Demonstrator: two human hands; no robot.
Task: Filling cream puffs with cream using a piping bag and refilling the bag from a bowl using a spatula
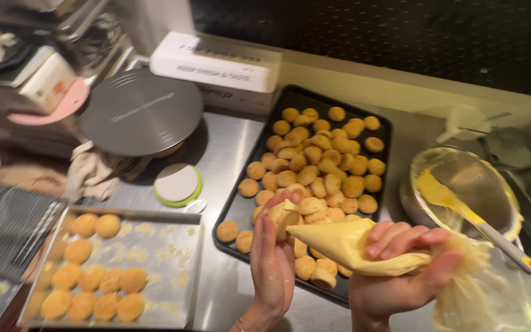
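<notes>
Left hand (273, 249) curled closed around a small puff (281, 215), right hand (401, 270) gripped shut on a yellow piping bag (345, 243), its tip met the puff, above a black tray (241, 206) of puffs, steel bowl (462, 184) beside.

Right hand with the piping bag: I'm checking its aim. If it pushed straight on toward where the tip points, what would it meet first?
The right hand aims the piping bag at the small puff in the left hand; tip and puff already look touching.
</notes>
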